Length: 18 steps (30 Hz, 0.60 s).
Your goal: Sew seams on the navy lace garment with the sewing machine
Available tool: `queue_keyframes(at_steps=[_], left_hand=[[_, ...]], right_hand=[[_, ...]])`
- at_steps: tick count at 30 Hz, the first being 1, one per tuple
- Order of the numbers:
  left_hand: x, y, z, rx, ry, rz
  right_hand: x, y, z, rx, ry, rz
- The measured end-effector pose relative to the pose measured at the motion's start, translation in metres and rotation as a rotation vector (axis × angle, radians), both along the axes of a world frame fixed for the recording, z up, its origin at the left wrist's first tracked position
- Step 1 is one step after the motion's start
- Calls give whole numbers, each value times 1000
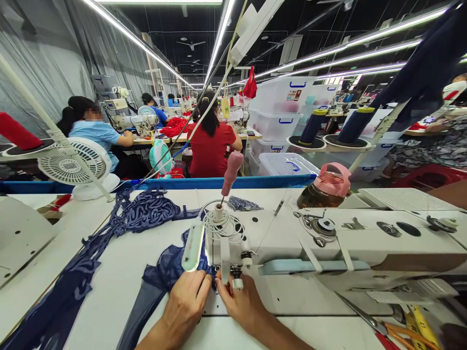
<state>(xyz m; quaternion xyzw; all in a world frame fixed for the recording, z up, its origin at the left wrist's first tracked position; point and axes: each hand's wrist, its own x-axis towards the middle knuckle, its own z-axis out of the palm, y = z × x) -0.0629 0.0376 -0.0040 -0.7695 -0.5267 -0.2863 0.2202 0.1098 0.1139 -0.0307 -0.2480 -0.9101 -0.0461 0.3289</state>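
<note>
A navy lace bra (168, 265) lies partly under the head of a white sewing machine (284, 243), its sheer band trailing toward the front edge. My left hand (187, 296) has its fingers pressed together on the fabric just left of the needle area. Close by on the right, my right hand (243, 300) pinches the same fabric beside the presser foot. The machine head and my fingers hide the exact spot where the cloth is held. A small lit lamp (193, 248) hangs above my left hand. A pink-handled screwdriver (232, 172) stands upright on the machine head.
More navy lace pieces (149, 211) run along the table's left side. Scissors (386, 326) and a yellow tape measure (423, 328) lie at the lower right. A jar with a pink cover (332, 180) stands behind the machine; a white fan (76, 163) is at left. Co-workers sit ahead.
</note>
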Motion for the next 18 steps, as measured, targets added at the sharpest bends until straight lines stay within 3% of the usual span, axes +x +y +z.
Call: queue_keyframes(at_steps=[7, 13, 18], left_hand=[[-4, 3, -3, -208, -190, 130], [-7, 5, -8, -279, -245, 2], [-11, 6, -5, -338, -276, -54]], right_hand=[[-1, 0, 6, -113, 80, -2], [1, -2, 20, -207, 103, -17], [25, 1, 29, -161, 57, 67]])
